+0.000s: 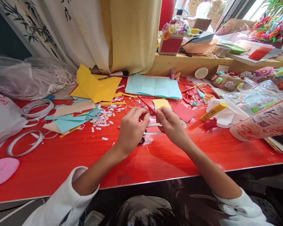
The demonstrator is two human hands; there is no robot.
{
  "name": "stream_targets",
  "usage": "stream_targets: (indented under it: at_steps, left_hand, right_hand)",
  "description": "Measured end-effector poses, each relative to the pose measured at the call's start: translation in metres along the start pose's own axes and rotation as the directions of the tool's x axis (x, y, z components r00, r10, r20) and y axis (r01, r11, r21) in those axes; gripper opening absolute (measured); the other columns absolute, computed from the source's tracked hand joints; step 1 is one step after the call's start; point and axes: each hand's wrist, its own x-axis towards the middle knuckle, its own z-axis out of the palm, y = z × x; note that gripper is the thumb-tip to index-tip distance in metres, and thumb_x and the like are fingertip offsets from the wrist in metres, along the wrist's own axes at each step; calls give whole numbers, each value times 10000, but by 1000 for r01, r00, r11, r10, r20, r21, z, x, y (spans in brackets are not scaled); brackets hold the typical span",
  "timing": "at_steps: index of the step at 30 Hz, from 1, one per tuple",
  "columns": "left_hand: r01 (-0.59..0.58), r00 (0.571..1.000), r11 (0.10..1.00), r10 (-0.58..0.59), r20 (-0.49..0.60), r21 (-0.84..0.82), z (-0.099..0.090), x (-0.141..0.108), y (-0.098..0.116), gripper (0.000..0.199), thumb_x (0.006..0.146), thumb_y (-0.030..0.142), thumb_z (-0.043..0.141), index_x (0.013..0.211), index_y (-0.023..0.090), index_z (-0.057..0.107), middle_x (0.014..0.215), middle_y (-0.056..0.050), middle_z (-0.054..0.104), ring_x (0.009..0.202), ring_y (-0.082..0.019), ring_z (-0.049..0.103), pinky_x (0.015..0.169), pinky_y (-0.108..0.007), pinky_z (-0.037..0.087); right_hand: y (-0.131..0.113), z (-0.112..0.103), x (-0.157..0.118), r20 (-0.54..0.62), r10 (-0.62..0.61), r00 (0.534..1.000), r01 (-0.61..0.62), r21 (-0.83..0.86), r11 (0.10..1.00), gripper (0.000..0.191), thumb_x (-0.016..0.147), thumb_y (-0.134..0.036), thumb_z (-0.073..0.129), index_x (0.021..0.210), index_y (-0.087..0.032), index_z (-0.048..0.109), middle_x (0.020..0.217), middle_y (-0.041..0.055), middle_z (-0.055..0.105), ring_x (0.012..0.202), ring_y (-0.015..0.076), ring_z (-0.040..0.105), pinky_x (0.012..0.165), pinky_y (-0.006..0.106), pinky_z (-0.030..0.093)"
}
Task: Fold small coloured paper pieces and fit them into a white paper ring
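Observation:
My right hand (171, 123) is closed on the lower end of a thin red rolled paper (147, 104), which slants up and to the left. A narrow white strip (155, 125) juts from under the fingers of that hand. Close beside the roll, my left hand (134, 128) is drawn into a pinch, thumb and fingertips together; what lies between them is too small to make out. Below the hands, a black scissors handle (141, 141) shows in part, the rest covered by my left hand. Yellow paper squares (161, 103) lie just behind the fingers.
White paper snippets (105, 121) and coloured paper strips (70, 121) lie left, near tape rolls (25, 142). Yellow paper (99, 89) and light blue sheets (153, 86) lie behind. A red square (184, 112), glue stick (213, 112) and tipped printed cup (261, 121) are right.

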Motion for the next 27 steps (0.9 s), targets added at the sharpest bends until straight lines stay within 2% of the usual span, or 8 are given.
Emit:
stream_targets:
  at_steps: [4,11,15,19,23,27]
  left_hand:
    - [-7,1000,1000,7,-18,-9,0,1,-2,129,835,193,507,840,167,633,799,-11,629,722,-102,571,686,-213,444]
    - [-164,983,977,174,-63,139,5,-2,-6,142,850,189,484,836,165,623,782,-26,630,744,-121,573,674,-227,440]
    - [-186,977,963,202,-64,195,5,-3,-6,143,851,179,475,824,152,612,765,-31,616,722,-120,559,667,-226,433]
    - [-128,989,982,136,-50,142,4,-3,-3,123,834,166,491,815,149,612,762,-22,607,704,-110,548,672,-218,432]
    - [13,1000,1000,-13,-19,-13,1,0,0,113,811,163,513,793,166,624,746,0,609,672,-96,544,663,-211,441]
    - [163,986,972,-157,49,-167,0,1,-1,133,807,206,511,795,168,638,789,-18,635,732,-119,574,697,-236,460]
  right_hand:
    - [1,0,0,-19,-35,999,33,-102,994,278,911,-371,363,698,-194,375,557,-46,379,479,73,346,473,223,287]
    - [0,3,-1,-35,-112,993,100,-245,964,261,919,-371,342,726,-199,378,554,-41,395,475,86,352,474,231,273]
    - [0,3,-2,-31,-123,992,109,-277,955,250,922,-359,335,733,-200,372,554,-40,398,472,88,348,469,231,263]
    - [0,3,-2,-22,-100,995,90,-265,960,253,921,-353,340,721,-200,364,554,-41,392,474,87,340,471,231,262]
    - [1,3,-1,-19,-88,996,81,-220,972,266,915,-375,349,716,-200,364,568,-38,404,488,85,355,476,225,279]
    - [2,2,-1,-16,-79,997,74,-202,977,285,911,-393,354,702,-198,364,576,-33,413,500,85,367,481,222,294]
